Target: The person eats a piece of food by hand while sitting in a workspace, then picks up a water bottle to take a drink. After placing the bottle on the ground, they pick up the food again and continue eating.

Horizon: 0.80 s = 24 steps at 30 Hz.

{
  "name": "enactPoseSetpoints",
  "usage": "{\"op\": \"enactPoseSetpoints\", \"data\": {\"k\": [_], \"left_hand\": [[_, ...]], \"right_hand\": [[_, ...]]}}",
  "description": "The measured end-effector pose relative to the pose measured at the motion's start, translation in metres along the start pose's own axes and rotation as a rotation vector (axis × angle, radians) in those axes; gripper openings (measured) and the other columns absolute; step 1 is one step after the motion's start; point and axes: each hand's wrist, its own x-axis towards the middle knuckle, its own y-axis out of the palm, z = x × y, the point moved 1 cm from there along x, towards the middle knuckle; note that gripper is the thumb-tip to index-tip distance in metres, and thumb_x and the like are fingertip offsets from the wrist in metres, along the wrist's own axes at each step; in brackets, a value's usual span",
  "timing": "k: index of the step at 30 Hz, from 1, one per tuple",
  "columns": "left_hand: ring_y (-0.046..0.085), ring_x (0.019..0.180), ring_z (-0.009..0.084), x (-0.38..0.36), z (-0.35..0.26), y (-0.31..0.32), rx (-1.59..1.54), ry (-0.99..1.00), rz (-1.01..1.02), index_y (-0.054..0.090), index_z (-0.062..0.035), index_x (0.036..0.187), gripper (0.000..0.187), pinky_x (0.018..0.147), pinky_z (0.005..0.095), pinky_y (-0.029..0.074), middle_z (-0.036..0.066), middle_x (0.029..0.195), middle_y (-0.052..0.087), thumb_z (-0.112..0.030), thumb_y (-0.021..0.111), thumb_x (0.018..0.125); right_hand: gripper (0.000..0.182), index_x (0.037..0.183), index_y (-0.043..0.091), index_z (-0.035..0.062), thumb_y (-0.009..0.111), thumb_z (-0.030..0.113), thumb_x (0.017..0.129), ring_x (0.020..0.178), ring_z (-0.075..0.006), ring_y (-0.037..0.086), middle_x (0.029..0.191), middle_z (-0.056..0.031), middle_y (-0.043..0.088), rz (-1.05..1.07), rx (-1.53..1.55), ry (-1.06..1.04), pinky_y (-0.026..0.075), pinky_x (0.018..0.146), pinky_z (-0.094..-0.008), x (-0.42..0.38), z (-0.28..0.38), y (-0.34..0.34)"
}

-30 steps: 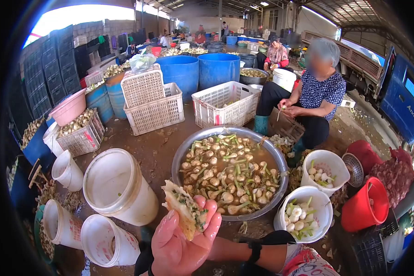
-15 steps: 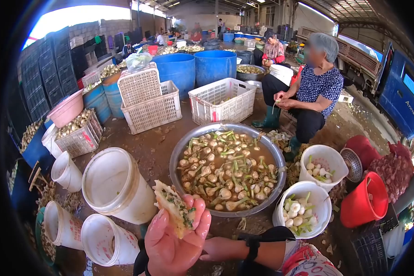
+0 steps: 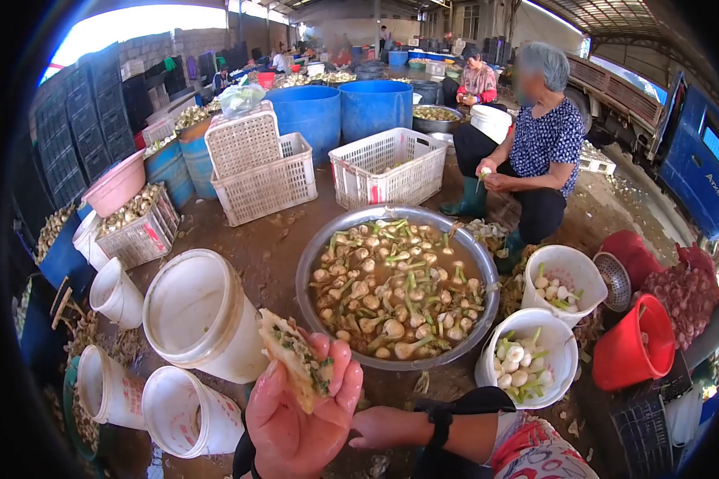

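Head view: your left hand [image 3: 295, 423] is grasping filled bread [image 3: 297, 361] near the basin [image 3: 407, 365], risking spills if your grip is slackening; I cannot tell whether your right hand [image 3: 373, 427] is gripping.

The right forearm [image 3: 407, 429] is bearing a black wrist strap [image 3: 440, 425]; a white sleeve [image 3: 535, 449] is displaying red patches and dark curved outlines; black legwear [image 3: 485, 399] is covering the knee; a dark edge is bordering the left wrist [image 3: 273, 467].
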Motion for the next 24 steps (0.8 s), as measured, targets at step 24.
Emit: {"op": "enactPoseSetpoints", "data": {"k": [24], "left_hand": [[0.042,0.078,0.0183,-0.004,0.008,0.009,0.008,-0.052,-0.13,0.044,-0.0093,0.115,0.037,0.09,0.0366,0.035,0.004,0.102,0.05,-0.026,0.051,0.083]], "right_hand": [[0.031,0.092,0.056,0.0024,0.055,0.024,0.07,0.08,-0.036,0.055,0.082,-0.0199,0.059,-0.157,0.021,-0.083,0.044,0.07,-0.0424,-0.013,0.027,-0.019]]}}
